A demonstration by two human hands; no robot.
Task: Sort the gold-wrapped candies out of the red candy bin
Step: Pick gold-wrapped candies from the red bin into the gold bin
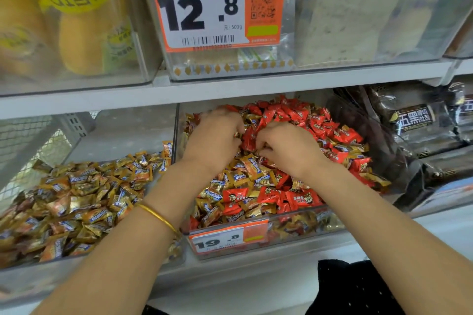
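item: red candy bin (294, 227), clear-walled, sitting on the lower shelf and carrying an orange price label (217, 240) on its front wall.

contents: red candies (343, 135) are heaping toward the back and right of the bin. gold-wrapped candies (245, 171) are lying mixed through its middle, front and left side, and more are showing through the front wall.

progress, as a judgement: the sorting is looking partly done at most. the neighbouring bin (15, 273), just left of the red candy bin, is holding a wide spread of gold pieces only. many gold pieces are remaining among the red, so a good deal of picking is looking left to do.

left hand (217, 133): reaching into the back left of the red candy bin, fingers curling down into the heap. their tips are hiding among the wrappers, so i cannot tell whether they are gripping anything. a gold bangle (158, 216) is circling that forearm at the bin's front left corner.

right hand (284, 146): working at the bin's centre, just beside the left hand, with fingers curling tightly over wrappers where red and gold are meeting. i cannot tell whether a piece is actually being held.

appearance of the gold pieces: small pillow-shaped sweets in shiny, crinkled foil with a blue-and-white printed band and twisted or crimped ends. they are lying loose at all angles, overlapping each other and the red ones.

right of the bin: dark packets (414, 120) are lying stacked.
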